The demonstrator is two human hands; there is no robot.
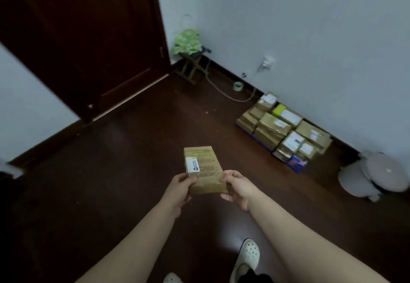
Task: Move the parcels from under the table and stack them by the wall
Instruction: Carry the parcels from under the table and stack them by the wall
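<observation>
Gripping a small brown cardboard parcel (203, 167), white label, both hands (180, 190) pinching its near end

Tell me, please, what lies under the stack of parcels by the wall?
A blue edge shows along the floor beneath the stack of parcels, perhaps a mat or flat box. The parcels cover the rest, so I cannot tell.

Nothing can be read here. The white label (192, 165) on the cardboard parcel (203, 167) carries a dark square mark and lines of print, all too blurred to make out, as is the faint printing on the cardboard itself. The white labels on the stacked parcels (286, 131) by the wall (310, 38) are equally illegible
</observation>
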